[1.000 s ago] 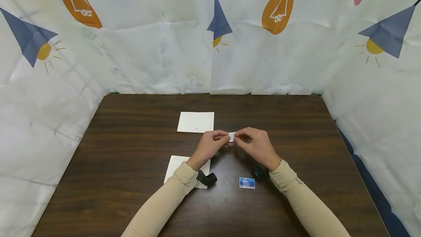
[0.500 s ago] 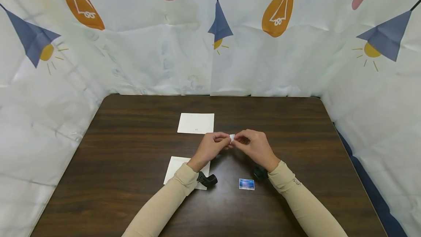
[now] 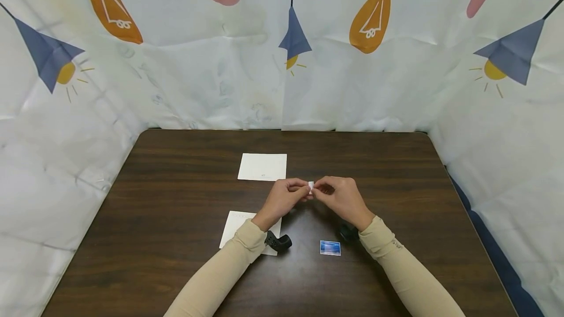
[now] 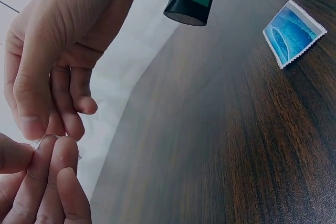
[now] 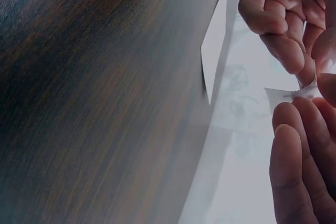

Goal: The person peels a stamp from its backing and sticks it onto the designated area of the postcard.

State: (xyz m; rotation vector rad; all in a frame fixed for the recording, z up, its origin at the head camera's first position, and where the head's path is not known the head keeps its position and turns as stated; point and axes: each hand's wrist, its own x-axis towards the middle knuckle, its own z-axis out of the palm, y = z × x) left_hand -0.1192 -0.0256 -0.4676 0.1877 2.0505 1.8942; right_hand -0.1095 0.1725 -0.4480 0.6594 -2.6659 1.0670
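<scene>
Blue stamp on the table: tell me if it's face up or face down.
Face up: the blue stamp shows its picture in the left wrist view.

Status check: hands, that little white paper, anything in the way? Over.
Left hand and right hand, both pinching small white paper. Paper up off table. Blue stamp on table, apart from both hands. Nothing seen blocking the hands.

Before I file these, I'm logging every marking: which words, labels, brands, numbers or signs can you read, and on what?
None can be read in any view.
Far white card: tiny mark near its lower edge, too small.
Near white card: faint marks near its top edge, too faint.
Right sleeve: dark marking, too blurred.
Blue picture stamp: no legible lettering.
Pinched white piece: no legible text.
</scene>
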